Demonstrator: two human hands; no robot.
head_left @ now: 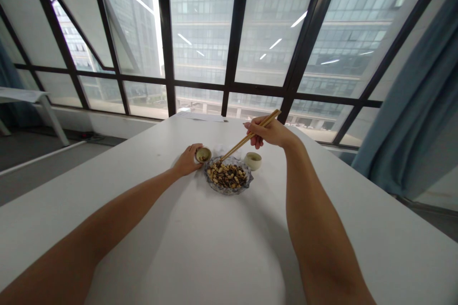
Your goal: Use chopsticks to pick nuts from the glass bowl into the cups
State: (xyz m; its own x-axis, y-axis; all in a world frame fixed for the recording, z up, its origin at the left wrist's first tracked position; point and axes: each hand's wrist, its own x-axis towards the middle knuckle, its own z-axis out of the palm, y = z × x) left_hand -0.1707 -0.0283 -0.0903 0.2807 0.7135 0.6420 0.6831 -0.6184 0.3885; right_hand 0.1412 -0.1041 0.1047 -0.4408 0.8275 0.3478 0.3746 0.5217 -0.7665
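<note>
My right hand (265, 131) is closed around a pair of wooden chopsticks (246, 139). Their tips reach down to the far left part of a clear glass dish (229, 192) with a wavy rim. Mixed nuts and dark seeds (229, 175) fill the dish. With my left hand (189, 158) I grip a small pale green cup (203, 154), tilted at the dish's left edge, with a few dark bits inside. A second small pale cup (254, 163) stands upright just right of the dish. Whether the chopstick tips pinch anything is too small to tell.
The dish and cups are on a long white table (186, 248). A flat white sheet (202, 116) lies at its far edge. Beyond stand dark-framed windows (202, 24), with a blue curtain (411, 100) at right and another white table (21, 95) at left.
</note>
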